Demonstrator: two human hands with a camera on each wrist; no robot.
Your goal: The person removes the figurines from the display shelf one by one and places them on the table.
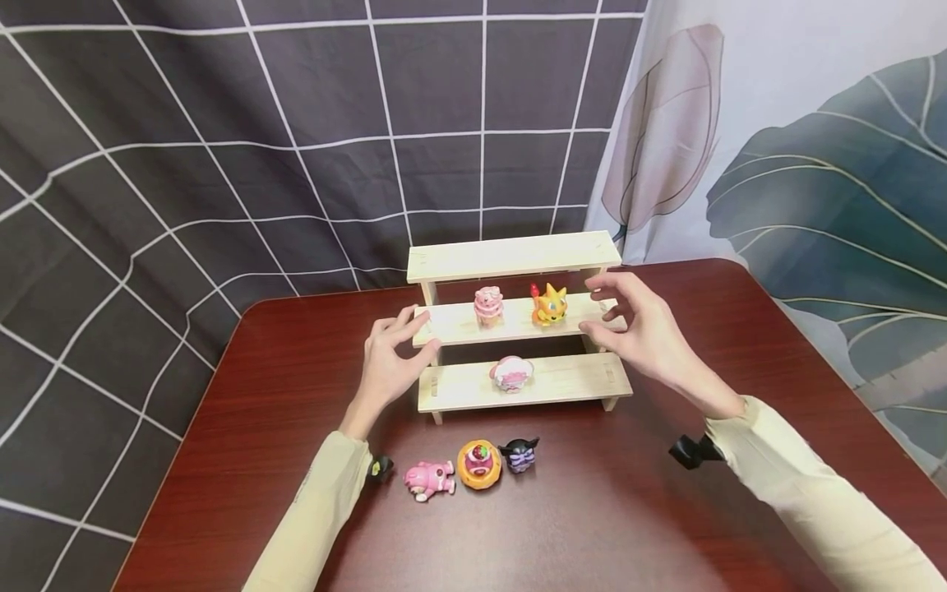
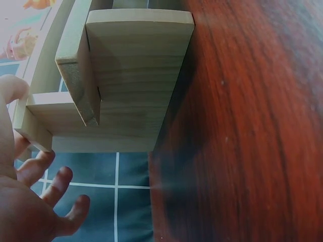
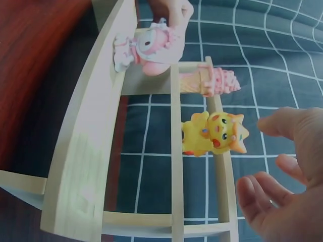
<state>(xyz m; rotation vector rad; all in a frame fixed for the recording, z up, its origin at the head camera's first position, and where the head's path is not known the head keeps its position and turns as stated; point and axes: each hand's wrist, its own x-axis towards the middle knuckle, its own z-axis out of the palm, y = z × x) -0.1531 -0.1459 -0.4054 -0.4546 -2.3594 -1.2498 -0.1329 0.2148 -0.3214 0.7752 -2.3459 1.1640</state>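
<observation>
A pale wooden three-tier display stand (image 1: 518, 256) stands on the table. At the left end of its middle shelf, my left hand (image 1: 390, 355) grips the board between thumb and fingers, seen close up in the left wrist view. My right hand (image 1: 644, 329) hovers beside that shelf's right end with fingers parted and nothing held. Nearest to it is a yellow figurine (image 1: 550, 306) with pointed orange tips. A pink ice-cream-cone figurine (image 1: 488, 306) shares the middle shelf. On the lowest shelf sits a white-and-pink figurine (image 1: 512, 374).
In front of the stand, a pink figurine (image 1: 429, 480) lies on the reddish-brown table (image 1: 592, 526). Beside it are an orange tart-shaped toy (image 1: 469, 477) and a black horned figurine (image 1: 520, 455). A dark grid-patterned curtain (image 1: 436, 82) hangs behind the stand.
</observation>
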